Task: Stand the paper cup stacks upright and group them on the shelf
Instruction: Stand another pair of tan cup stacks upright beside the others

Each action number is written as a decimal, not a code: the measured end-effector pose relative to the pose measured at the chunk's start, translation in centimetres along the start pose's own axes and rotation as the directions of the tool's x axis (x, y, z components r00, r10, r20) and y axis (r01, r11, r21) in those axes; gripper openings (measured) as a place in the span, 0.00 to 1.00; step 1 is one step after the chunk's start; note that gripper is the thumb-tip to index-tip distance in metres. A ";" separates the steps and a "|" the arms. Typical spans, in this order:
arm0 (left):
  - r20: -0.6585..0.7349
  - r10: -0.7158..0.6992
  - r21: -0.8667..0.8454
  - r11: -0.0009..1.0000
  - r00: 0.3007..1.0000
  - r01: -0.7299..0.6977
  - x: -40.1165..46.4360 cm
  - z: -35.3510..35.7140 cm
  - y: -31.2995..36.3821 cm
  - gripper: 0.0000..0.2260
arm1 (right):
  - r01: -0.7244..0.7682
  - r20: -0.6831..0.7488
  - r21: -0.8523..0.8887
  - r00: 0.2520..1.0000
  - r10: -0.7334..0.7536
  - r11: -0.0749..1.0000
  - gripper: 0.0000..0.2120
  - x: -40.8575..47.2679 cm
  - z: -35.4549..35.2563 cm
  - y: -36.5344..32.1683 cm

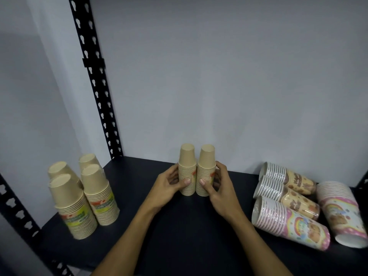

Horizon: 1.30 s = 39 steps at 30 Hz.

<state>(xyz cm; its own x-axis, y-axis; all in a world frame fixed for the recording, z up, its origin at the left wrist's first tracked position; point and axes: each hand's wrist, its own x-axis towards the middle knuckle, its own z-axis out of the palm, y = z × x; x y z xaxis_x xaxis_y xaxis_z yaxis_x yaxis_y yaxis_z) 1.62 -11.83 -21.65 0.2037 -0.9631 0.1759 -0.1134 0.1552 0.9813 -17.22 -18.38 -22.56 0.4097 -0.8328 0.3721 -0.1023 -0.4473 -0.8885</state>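
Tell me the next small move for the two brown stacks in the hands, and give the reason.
Probably slide the pair leftward. The left hand and right hand hold two upright brown stacks side by side mid-shelf, apart from the four upright brown stacks at the left end. Joining them would finish that group; the printed stacks on the right lie on their sides.

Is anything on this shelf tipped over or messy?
Yes. Four wrapped patterned cup stacks lie on their sides at the right end of the shelf, not standing. The four tan stacks at the left stand upright, and so do the two tan stacks between the hands.
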 end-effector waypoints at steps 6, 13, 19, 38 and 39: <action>-0.089 -0.054 -0.085 0.995 0.995 0.047 -0.2 0.5 -0.3 0.25 | -0.007 -0.018 -0.014 1.000 0.007 1.000 0.28 0.0 0.0 -0.1; -0.087 0.004 0.060 0.998 0.996 0.001 -0.6 -0.1 0.1 0.18 | -0.014 -0.031 -0.011 0.999 0.013 1.000 0.29 0.0 0.0 -0.2; -0.049 0.018 0.111 0.994 0.999 -0.013 -0.9 0.2 0.1 0.17 | -0.003 -0.069 0.006 0.998 0.004 1.000 0.30 -0.2 0.2 -0.4; -0.010 0.030 0.107 0.994 0.999 -0.029 -0.5 0.2 -0.8 0.21 | -0.080 0.055 -0.058 0.995 0.083 0.995 0.34 0.3 0.4 0.9; -0.008 0.027 0.100 0.995 1.000 -0.027 -0.5 0.2 -0.7 0.21 | -0.086 0.085 -0.046 0.992 0.090 0.995 0.36 0.4 0.2 0.8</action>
<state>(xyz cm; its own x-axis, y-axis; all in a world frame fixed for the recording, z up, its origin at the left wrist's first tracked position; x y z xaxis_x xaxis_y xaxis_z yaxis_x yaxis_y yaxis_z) 1.38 -11.49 -22.48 0.2085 -0.9566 0.2034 -0.2157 0.1579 0.9636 -16.95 -18.97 -23.23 0.4742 -0.8391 0.2664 -0.1791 -0.3883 -0.9040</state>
